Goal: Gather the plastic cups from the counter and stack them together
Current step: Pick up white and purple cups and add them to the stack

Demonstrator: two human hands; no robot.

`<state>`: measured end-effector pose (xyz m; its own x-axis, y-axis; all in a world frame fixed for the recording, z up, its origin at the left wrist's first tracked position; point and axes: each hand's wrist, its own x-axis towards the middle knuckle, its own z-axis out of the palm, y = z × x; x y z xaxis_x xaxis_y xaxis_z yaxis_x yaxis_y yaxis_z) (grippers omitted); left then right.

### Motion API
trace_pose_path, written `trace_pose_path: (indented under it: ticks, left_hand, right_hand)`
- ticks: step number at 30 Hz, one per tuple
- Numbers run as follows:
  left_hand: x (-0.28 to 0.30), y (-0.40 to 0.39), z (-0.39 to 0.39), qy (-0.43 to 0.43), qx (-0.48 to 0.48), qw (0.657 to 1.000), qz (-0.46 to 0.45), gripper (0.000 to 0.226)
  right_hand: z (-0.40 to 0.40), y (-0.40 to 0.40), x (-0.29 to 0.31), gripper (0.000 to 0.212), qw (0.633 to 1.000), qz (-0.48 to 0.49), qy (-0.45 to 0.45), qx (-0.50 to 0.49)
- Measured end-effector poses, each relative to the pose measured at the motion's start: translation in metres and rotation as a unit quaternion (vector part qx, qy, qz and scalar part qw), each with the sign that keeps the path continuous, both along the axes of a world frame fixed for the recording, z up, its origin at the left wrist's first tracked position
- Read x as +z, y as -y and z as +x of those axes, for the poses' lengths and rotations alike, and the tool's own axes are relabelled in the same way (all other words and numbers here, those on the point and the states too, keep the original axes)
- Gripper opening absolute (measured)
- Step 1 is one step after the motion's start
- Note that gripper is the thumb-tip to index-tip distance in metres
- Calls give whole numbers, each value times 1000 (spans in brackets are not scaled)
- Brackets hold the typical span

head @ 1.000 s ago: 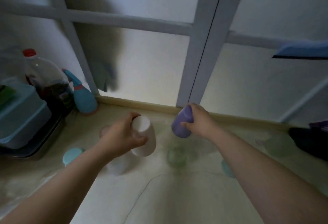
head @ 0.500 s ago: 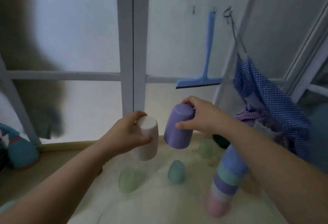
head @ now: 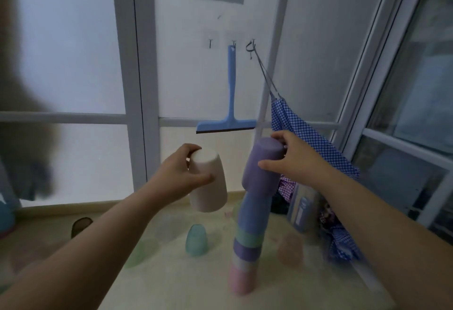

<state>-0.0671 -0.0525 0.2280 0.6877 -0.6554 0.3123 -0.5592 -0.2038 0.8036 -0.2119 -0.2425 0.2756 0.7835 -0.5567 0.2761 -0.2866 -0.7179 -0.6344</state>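
Centre of the frame: the left hand [head: 180, 174] is gripping a white cup [head: 208, 182], held upside down and raised above the counter [head: 171, 282], with the fingers wrapping its far side and the thumb pressing its near side. Just right of it, the right hand [head: 291, 160] is closing around a purple cup [head: 263, 166], also inverted and slightly tilted, whose open rim is sitting at the top of the stack of cups [head: 246, 243]; whether it is fully seated cannot be told. The stack is standing on the counter in the lower centre-right, leaning a little, its bands running blue, green, purple, pale and pink downward. The two held cups are near each other but apart. Loose cups are resting on the counter below the hands: a teal cup [head: 196, 239] lower centre, a pale green cup [head: 141, 253] to its left, a pinkish translucent cup [head: 290, 248] right of the stack. A blue squeegee [head: 230, 103] is hanging on the window above, beside a blue checked cloth [head: 311, 143].
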Motion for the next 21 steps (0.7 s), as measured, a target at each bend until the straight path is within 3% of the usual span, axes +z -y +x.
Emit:
trace_pose_path:
  ticks: [13,18,21]
  left_hand:
    - [9,32,11,7,-31,1000,1,48]
    - [12,44,12,17,-33,999,-1,53]
    - [18,53,10,29,-40,999,-6,54]
  right_hand:
    - [5,22,-53,61,995,2,-103,18]
    - [7,24,-58,64,995,-6,-97,29]
    - [2,27,-56,80,992,0,-119,33]
